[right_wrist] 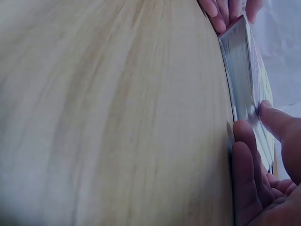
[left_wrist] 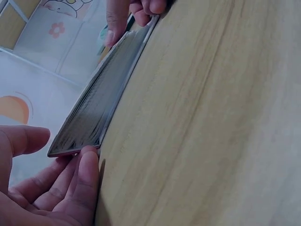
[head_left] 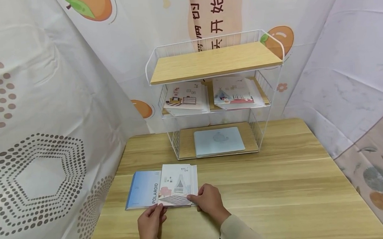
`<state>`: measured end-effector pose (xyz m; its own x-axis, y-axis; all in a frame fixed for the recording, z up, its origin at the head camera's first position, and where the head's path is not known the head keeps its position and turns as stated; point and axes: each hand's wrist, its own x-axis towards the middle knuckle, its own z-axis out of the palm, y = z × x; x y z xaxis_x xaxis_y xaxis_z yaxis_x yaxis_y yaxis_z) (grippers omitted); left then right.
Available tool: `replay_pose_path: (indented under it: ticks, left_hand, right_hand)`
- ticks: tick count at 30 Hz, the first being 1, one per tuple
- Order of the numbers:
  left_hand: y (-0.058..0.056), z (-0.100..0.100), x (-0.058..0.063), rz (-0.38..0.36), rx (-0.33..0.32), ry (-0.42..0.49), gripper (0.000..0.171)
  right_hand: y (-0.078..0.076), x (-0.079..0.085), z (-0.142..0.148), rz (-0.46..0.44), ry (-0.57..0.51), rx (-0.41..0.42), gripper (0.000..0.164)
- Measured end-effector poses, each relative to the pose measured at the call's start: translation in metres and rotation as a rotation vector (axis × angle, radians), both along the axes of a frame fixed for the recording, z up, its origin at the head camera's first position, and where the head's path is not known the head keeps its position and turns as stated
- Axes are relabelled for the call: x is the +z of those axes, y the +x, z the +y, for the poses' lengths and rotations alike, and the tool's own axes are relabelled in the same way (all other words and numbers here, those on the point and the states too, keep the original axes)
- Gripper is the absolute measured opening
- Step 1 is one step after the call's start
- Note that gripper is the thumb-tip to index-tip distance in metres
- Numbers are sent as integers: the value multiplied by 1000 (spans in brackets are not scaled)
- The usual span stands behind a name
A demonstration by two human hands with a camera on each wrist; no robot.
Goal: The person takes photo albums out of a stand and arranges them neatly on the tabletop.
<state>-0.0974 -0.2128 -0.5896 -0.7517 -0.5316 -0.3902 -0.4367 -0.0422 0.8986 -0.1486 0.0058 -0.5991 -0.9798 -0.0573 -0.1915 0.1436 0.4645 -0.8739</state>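
A white notebook, its cover drawn with a tent and pink shapes, lies on the table with white pages or covers showing past its right edge. It overlaps or abuts a blue book lettered POLAROID. My right hand pinches the notebook's right side, thumb on top and fingers low at the edge. At the front left corner is my left hand. In the left wrist view its fingers touch the notebook's reddish spine, while the thumb stays apart. The page edges form a thick wedge there.
Behind stands a white wire rack with wooden shelves. Its middle shelf bears two fanned piles of notebooks, a left pile and a right pile. A pale blue notebook lies on the bottom shelf. Printed cloth hangs around the wooden table.
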Motion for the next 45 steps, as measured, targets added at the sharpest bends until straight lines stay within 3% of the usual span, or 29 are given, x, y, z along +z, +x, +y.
replay_pose_path:
  ticks: [7, 14, 21, 34, 45]
  left_hand:
    - [1, -6, 9, -1, -27, -30, 40]
    - [-4, -10, 28, -2, -79, -291, 40]
    - [-11, -15, 45, 65, -150, -476, 35]
    - [-30, -3, 76, 151, -276, -542, 33]
    - [-42, 6, 98, 189, -387, -574, 33]
  right_hand:
    - [3, 2, 0, 21, 25, 32, 45]
    - [-1, 7, 2, 33, -3, 55, 46]
    - [-4, 17, 4, 34, -10, 82, 47]
    - [-15, 56, 14, 63, -56, 156, 51]
    - [-23, 79, 25, 71, -33, 156, 51]
